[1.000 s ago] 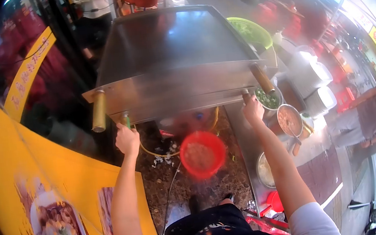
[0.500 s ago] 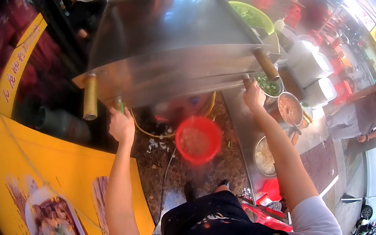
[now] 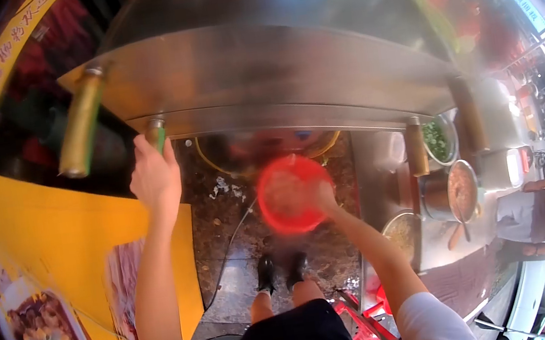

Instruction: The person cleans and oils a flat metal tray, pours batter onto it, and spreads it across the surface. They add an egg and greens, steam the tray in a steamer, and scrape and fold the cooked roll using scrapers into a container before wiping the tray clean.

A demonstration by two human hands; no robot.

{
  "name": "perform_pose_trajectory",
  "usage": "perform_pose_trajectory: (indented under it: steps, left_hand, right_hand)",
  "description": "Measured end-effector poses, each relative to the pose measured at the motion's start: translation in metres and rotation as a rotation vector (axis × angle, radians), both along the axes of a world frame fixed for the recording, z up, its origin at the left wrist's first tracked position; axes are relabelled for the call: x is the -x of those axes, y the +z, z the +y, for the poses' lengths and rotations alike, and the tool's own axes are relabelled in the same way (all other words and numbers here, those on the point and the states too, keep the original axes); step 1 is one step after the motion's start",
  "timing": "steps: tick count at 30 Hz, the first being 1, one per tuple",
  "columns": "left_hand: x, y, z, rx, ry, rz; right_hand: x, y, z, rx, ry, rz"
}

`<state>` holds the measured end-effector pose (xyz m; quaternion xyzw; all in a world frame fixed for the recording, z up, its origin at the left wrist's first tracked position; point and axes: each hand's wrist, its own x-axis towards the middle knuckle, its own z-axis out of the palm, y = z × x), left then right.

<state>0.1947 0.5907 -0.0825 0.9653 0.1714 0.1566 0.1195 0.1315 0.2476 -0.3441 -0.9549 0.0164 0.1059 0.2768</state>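
My left hand [image 3: 154,168] is wrapped round a green-and-wood handle [image 3: 156,131] at the lower left front of a large metal steamer box [image 3: 271,53]. Another handle [image 3: 82,123] sticks out further left. My right hand [image 3: 318,195], blurred by motion, is at the right side of a red basin [image 3: 283,199] with pale contents, low in the middle; its fingers are too smeared to read. The lower right handle [image 3: 415,146] has no hand on it.
To the right a metal counter [image 3: 390,185] bears a pot of chopped greens [image 3: 436,139], a pot of reddish food [image 3: 462,192] with a ladle, and another pot [image 3: 401,235]. A person [image 3: 543,213] stands beyond. A yellow panel [image 3: 53,226] borders the left.
My right hand has let go of the lower right handle and moved down to the red basin. My left hand stays on its handle. The view has shifted closer to the steamer box.
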Motion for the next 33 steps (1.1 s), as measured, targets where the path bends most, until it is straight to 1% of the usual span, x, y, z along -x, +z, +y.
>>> perform_pose_trajectory:
  steps: [1,3,4,5,6,9,12,15,18,20,21,22,24,26,27,30,31,33]
  left_hand:
    - [-0.001,-0.001,0.000,-0.002,0.000,-0.026]
    - [-0.003,-0.001,-0.001,-0.001,0.042,0.030]
    - [-0.002,-0.002,-0.001,-0.014,0.027,-0.003]
    - [-0.002,0.000,-0.004,-0.066,0.040,0.000]
    - [-0.003,-0.005,-0.002,-0.054,0.019,-0.027]
    - [-0.004,-0.010,0.001,-0.072,-0.007,-0.079]
    - [-0.005,-0.011,0.003,-0.090,-0.014,-0.081]
    - [-0.005,-0.008,0.000,-0.024,0.002,-0.035]
    - [-0.005,-0.003,-0.003,0.005,0.022,0.004]
    - [-0.005,-0.004,-0.003,-0.031,0.016,-0.015]
    - [-0.005,-0.007,-0.002,-0.063,0.004,-0.042]
    - [-0.005,-0.008,-0.001,-0.096,-0.007,-0.070]
    - [-0.004,-0.004,-0.004,-0.094,0.018,-0.018]
    - [-0.003,-0.002,-0.005,-0.088,0.033,0.014]
    - [-0.003,-0.001,-0.006,-0.084,0.035,0.021]
    - [-0.004,-0.001,-0.006,-0.076,0.038,0.018]
    - [-0.004,-0.001,-0.005,-0.076,0.040,0.013]
    - [-0.006,-0.011,0.005,-0.097,-0.030,0.008]
  right_hand:
    - [-0.023,-0.037,0.000,-0.059,-0.097,0.017]
    - [-0.070,-0.085,-0.002,-0.147,-0.362,-0.160]
    - [-0.093,-0.099,-0.003,-0.182,-0.495,-0.198]
    - [-0.109,-0.108,-0.004,-0.196,-0.487,-0.238]
    - [-0.123,-0.115,-0.003,-0.212,-0.477,-0.284]
    - [-0.142,-0.100,0.010,-0.214,-0.551,-0.318]
    - [-0.143,-0.098,0.013,-0.178,-0.579,-0.327]
    - [-0.143,-0.109,0.005,-0.199,-0.448,-0.345]
    - [-0.145,-0.131,-0.002,-1.052,-0.554,-0.102]
    - [-0.157,-0.186,-0.018,-1.240,-0.666,0.003]
    - [-0.160,-0.191,-0.021,-1.333,-0.722,0.058]
    - [-0.159,-0.196,-0.024,-1.488,-0.679,0.078]
    - [-0.156,-0.199,-0.027,-1.793,-0.580,0.118]
    - [-0.156,-0.183,-0.018,-1.648,-0.705,0.132]
    - [-0.157,-0.184,-0.016,-1.573,-0.764,0.138]
    - [-0.159,-0.180,-0.015,-1.645,-0.752,0.164]
    - [-0.158,-0.177,-0.013,-1.637,-0.735,0.190]
    - [-0.155,-0.164,-0.009,-1.570,-0.685,0.264]
